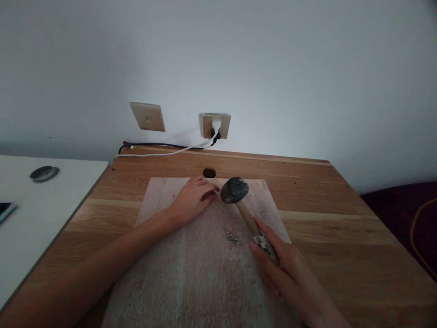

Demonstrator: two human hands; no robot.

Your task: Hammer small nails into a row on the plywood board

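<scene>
right hand [285,259] closed around the hammer [235,190], which is over the board [201,269] near the left hand [196,197]. left fingers partly curled; whether they pinch anything cannot be told. loose nails [233,239] lie on the board.

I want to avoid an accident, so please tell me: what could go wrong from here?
The hammer in the right hand has its head close to the fingers of the left hand, so a stray blow might hurt them. Also, several loose nails lie on the board; hard knocks could scatter them.
</scene>
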